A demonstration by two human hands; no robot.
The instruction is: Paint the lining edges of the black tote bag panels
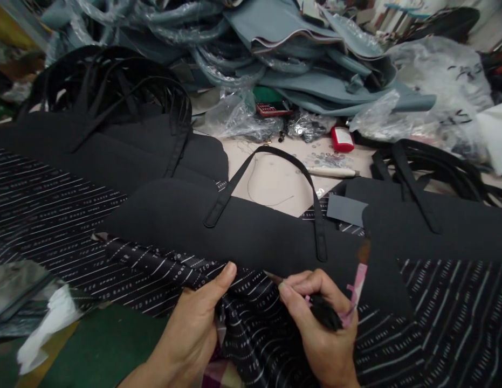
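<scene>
- Left hand (196, 320): grip pinching slack, white-lettered black cloth (259, 342).
- Right hand (329, 345): grip closed on black-and-pink pointed tool (328, 313), tip near lower edge of smooth black panel (267, 231).

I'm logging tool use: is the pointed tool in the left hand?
No, the pointed tool is in the right hand.

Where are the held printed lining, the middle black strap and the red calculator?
Held printed lining (253, 323), head view: creased folds
Middle black strap (291, 156), head view: arch
Red calculator (274, 109), head view: keys

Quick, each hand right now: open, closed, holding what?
Left hand: closed, holding the printed fabric.
Right hand: closed, holding a pointed tool.
</scene>
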